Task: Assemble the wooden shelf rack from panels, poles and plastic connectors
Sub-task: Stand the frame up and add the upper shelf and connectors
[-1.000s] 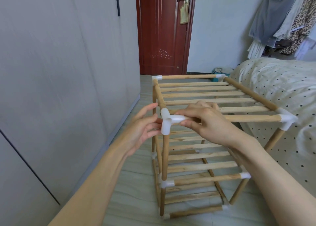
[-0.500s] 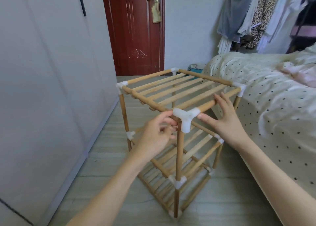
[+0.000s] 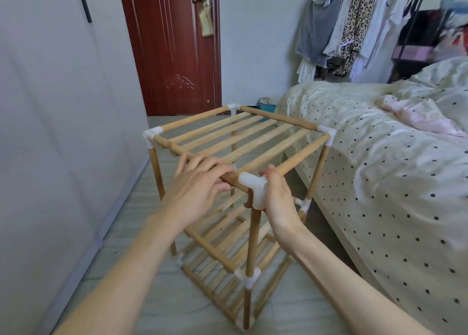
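rack (image 3: 235, 142) on tiled floor (image 3: 157, 296) beside bed (image 3: 379, 157)

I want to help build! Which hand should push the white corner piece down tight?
Probably the right hand: it already grips the white corner connector atop the upright pole. The left hand only holds the top rail beside it.

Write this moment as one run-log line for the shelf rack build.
stage: seating near top corner | left hand: grips top rail | right hand: grips white corner connector | rack: upright on floor beside bed

Home bedroom: spotted bed (image 3: 379, 157), hanging clothes (image 3: 342, 23), red door (image 3: 172, 46).
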The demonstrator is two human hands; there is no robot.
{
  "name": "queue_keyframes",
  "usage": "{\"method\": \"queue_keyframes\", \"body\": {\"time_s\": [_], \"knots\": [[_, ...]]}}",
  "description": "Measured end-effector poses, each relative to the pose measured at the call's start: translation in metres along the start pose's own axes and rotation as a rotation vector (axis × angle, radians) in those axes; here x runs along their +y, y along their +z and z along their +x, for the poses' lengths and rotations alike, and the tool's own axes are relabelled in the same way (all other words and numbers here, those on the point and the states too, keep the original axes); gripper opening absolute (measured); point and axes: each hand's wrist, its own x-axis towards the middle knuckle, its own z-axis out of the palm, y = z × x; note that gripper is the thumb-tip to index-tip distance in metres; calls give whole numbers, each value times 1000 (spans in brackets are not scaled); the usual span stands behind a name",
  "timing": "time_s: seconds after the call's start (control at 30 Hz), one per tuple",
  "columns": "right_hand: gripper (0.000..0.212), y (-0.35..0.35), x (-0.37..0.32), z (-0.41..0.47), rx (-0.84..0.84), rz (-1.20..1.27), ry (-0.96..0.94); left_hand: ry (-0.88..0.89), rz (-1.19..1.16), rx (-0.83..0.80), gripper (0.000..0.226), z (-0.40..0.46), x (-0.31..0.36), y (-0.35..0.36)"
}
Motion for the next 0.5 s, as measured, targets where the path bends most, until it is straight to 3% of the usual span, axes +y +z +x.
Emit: {"method": "queue_keyframes", "body": {"time_s": [0.27,0.37,0.5], "knots": [[44,-25,4,28,15,27,33,8,56,35,28,9,20,3],[46,-33,7,34,-28,134,33,27,45,-12,47,12,27,2],[70,-34,11,35,-100,301,33,77,-140,-42,65,16,48,0]]}}
